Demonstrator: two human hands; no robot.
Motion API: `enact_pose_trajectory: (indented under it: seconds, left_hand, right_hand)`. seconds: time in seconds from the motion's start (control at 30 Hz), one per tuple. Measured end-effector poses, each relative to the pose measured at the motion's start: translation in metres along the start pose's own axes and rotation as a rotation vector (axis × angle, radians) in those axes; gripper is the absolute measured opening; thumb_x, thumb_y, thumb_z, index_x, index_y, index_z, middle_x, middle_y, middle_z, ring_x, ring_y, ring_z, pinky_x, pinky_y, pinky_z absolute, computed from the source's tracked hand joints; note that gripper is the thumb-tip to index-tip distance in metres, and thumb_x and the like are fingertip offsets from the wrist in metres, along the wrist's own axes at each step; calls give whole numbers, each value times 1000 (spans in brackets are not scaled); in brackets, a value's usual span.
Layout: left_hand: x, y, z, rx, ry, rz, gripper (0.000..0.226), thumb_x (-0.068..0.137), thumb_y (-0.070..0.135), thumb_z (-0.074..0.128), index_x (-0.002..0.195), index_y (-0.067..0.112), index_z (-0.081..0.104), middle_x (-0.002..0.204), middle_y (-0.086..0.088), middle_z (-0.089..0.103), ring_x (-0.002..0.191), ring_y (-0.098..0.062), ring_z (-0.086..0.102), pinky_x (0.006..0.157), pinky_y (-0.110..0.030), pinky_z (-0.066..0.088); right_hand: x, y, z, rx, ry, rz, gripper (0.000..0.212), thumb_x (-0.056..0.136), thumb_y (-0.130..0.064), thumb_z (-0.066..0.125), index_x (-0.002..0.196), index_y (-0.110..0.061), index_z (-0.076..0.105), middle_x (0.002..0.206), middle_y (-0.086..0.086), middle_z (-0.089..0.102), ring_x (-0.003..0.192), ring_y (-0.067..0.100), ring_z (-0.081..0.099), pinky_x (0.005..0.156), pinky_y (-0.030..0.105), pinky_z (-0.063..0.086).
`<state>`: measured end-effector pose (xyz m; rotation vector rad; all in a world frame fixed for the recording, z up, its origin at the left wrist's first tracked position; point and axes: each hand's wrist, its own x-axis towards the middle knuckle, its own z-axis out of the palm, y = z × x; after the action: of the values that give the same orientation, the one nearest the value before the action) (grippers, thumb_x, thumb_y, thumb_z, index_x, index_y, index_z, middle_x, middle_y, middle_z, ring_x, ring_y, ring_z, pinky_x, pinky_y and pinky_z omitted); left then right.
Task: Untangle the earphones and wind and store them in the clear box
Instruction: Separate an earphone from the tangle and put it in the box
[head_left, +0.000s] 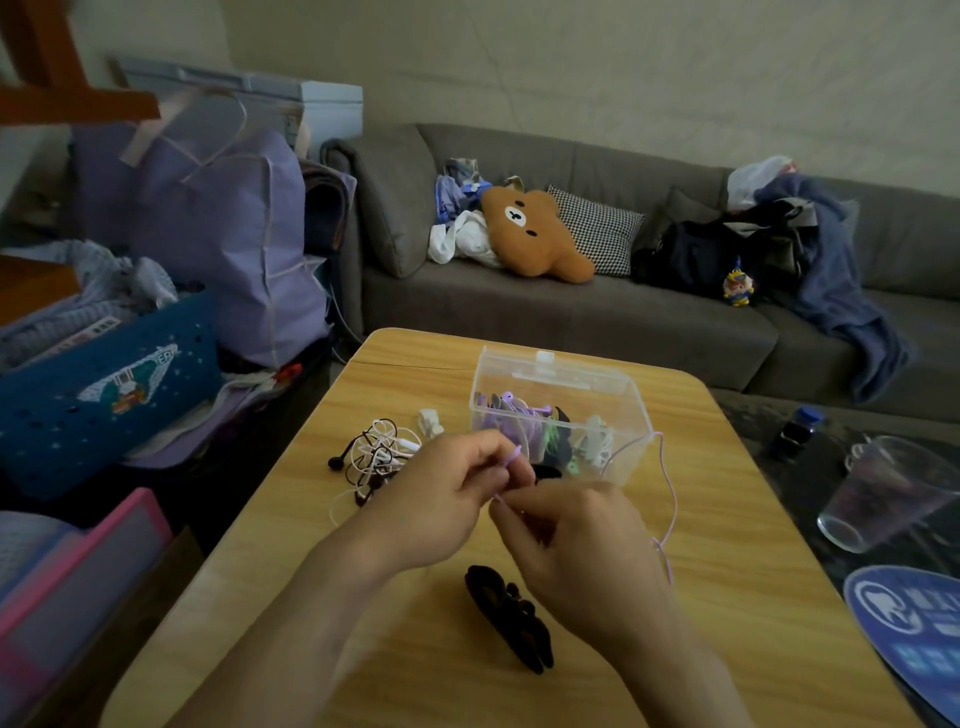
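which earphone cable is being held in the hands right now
The light purple cable: both the left hand and right hand pinch it, and it trails right. The white and dark tangle lies untouched on the table.

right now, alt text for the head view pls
Two bare hands, left hand and right hand, pinch a purple earphone cable over a wooden table. Behind them are a clear box and a tangled earphone pile.

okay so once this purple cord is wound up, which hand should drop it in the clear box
Probably the right hand: it sits nearer the clear box, and the purple cord trails on that side. The left hand is nearer the tangled earphones.
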<state>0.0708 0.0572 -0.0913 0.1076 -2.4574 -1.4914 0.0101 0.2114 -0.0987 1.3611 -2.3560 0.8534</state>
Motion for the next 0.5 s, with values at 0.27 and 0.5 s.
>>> enact_pose_trajectory:
  seconds: [0.27,0.5]
  left_hand:
    - [-5,10,-6,-78,-213,-226,26,92,18,46,83,5,68,67,-2,55,66,-17,46,61,-27,38]
    - [-7,17,-14,-254,-134,-197,35,104,19,47,73,11,61,64,-1,47,56,-6,41,55,-12,36]
  right_hand:
    - [2,13,-23,258,198,140,14,73,-39,84,78,-28,77,63,-16,63,62,7,63,52,15,47]
    - [5,20,-25,293,135,298,13,84,-37,72,82,-49,67,76,-15,61,75,1,59,60,20,47]
